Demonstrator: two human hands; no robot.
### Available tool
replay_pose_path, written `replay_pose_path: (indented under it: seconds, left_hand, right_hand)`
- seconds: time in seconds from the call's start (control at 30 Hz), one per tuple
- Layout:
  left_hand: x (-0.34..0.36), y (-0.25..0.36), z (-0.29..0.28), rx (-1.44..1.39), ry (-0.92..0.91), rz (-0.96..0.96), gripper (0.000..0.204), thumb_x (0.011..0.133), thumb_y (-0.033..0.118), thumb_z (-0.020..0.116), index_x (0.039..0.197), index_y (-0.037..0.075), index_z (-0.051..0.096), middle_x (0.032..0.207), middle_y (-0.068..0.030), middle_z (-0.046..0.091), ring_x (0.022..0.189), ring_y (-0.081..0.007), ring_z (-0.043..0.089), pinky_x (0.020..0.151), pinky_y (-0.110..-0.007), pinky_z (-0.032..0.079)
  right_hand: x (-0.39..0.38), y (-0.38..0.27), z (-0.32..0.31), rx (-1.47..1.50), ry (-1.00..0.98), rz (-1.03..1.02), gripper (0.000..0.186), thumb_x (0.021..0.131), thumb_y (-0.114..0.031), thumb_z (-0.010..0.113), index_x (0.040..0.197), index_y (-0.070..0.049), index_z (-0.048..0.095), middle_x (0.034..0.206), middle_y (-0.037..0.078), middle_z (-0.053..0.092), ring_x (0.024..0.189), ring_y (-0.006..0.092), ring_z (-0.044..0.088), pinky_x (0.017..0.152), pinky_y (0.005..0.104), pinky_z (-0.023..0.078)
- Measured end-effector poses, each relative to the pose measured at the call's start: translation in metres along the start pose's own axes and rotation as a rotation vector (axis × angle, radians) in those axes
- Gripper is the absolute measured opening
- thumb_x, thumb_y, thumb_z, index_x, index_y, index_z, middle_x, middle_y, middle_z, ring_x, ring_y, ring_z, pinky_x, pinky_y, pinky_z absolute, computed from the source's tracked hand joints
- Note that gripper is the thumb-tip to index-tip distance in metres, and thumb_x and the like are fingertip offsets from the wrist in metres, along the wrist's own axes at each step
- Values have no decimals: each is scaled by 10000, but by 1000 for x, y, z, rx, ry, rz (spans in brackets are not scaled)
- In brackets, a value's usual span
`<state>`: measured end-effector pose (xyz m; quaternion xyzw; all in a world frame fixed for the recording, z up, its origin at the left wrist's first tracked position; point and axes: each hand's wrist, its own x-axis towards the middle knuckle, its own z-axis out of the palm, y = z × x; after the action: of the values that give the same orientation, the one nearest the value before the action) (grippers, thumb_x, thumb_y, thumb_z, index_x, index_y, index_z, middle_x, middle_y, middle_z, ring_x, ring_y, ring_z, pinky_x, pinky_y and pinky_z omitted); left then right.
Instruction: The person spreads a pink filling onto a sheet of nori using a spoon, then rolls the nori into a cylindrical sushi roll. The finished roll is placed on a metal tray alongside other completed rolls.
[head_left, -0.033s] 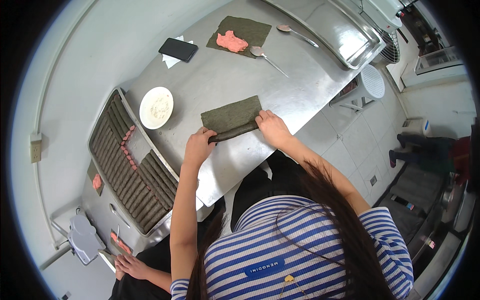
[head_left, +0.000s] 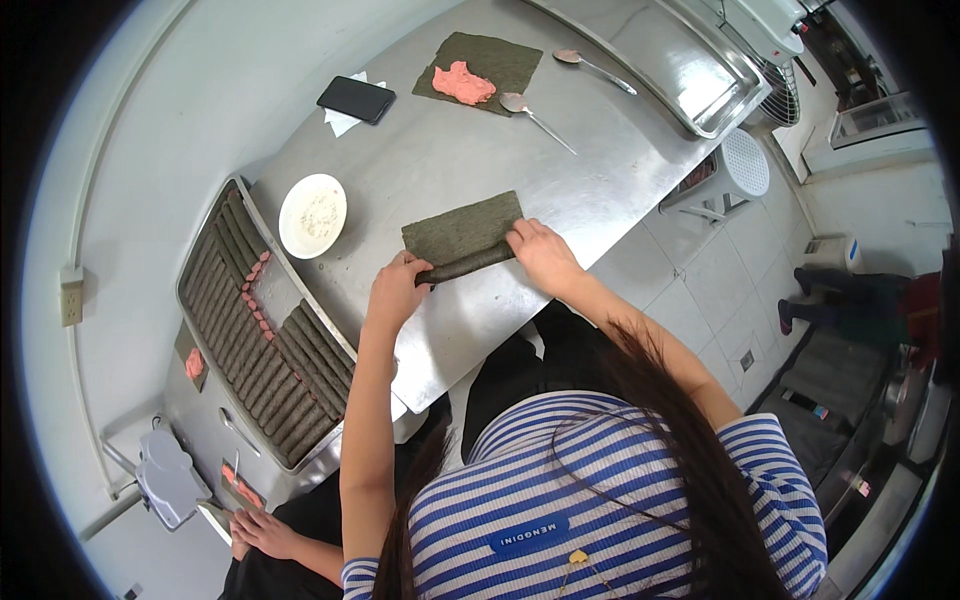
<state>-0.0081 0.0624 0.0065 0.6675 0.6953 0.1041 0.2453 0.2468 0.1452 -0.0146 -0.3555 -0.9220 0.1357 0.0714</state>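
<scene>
A dark green nori sheet [head_left: 460, 226] lies partly rolled on the steel table, its near edge turned into a narrow tube. The flat part stretches away from me. My left hand [head_left: 400, 290] pinches the left end of the tube, and my right hand [head_left: 543, 257] grips its right end. Whatever is inside the roll is hidden. Farther off, another nori sheet [head_left: 522, 62] carries a patch of pink paste [head_left: 463, 84]. One spoon [head_left: 535, 120] rests against that sheet's edge, and a second spoon [head_left: 596, 72] lies to its right.
On the left, a metal tray [head_left: 325, 318] holds several finished nori rolls [head_left: 270, 370]. Beside it stands a white bowl [head_left: 312, 216] of pale contents. A black phone [head_left: 356, 99] lies farther back, and a steel tray [head_left: 690, 60] sits far right. At lower left, a co-worker's hands [head_left: 262, 532] are near.
My right hand has shifted very slightly left at its end of the roll. Everything else looks the same.
</scene>
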Motion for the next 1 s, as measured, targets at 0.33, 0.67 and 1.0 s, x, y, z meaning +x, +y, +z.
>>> replay_pose_path:
  seconds: [0.33,0.67,1.0]
  left_hand:
    - [38,-4,-19,-21,-122,-31,399,644,125,778,1014,90,632,942,-76,671,905,-265,649,787,-369,506]
    - [19,17,6,265,109,166,268,709,169,752,947,120,638,865,-33,638,835,-214,640,739,-371,481]
    - [20,17,5,249,81,126,245,726,162,734,962,141,672,871,-26,643,833,-224,637,763,-377,494]
  right_hand:
    - [32,-29,30,46,252,-338,357,769,-93,547,1088,66,567,1062,140,554,1021,256,539,923,346,449]
    - [41,-27,33,-146,149,-308,205,743,-87,561,908,18,626,907,101,558,912,231,545,806,312,469]
    - [4,35,14,-137,70,-152,152,743,-74,560,866,3,605,921,121,562,924,263,560,808,337,482]
